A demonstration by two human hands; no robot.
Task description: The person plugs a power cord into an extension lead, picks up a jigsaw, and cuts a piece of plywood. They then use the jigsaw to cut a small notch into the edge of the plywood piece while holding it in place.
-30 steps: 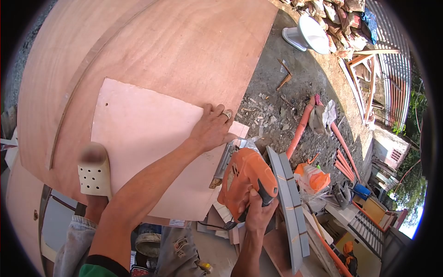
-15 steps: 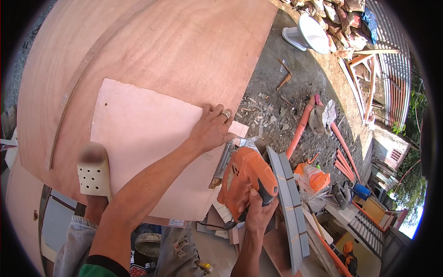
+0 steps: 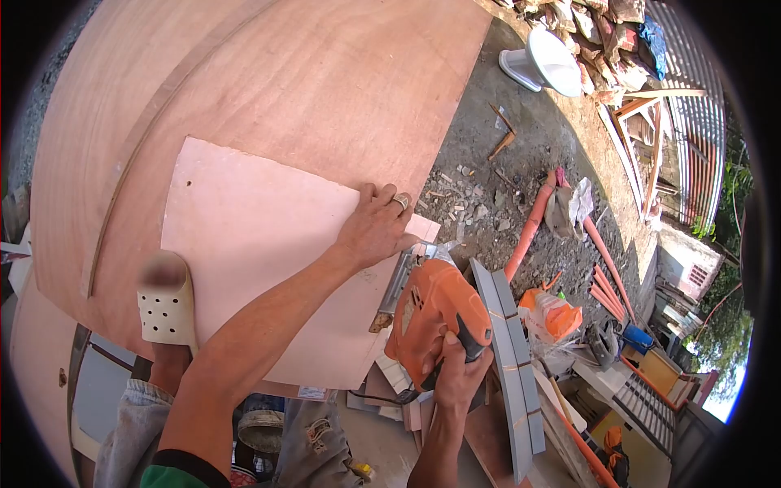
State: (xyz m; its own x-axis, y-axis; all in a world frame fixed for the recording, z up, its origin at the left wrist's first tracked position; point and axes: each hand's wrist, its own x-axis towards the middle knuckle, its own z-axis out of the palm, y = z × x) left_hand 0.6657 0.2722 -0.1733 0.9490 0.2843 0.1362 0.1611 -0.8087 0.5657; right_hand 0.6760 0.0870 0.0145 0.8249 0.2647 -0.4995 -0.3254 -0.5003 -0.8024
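My right hand (image 3: 457,376) grips the handle of an orange jigsaw (image 3: 435,313). The saw's metal base plate (image 3: 396,291) lies along the right edge of a pale pink plywood piece (image 3: 252,220). My left hand (image 3: 376,228), a ring on one finger, presses on that piece with its fingers bent over the far edge. Its thumb points toward the front of the saw, close to the base plate. The blade is hidden by the saw's body. Under the pale piece lies a larger plywood sheet (image 3: 325,89).
A foot in a cream clog (image 3: 167,317) stands on the plywood at left. Grey strips (image 3: 508,366) lean right of the saw. Orange pipes (image 3: 533,224), rubble and a white ceramic pedestal (image 3: 553,61) lie beyond, with a wooden frame (image 3: 639,150) farther right.
The jigsaw and my right hand have shifted very slightly to the right in view. My left hand stays in its place on the plywood piece.
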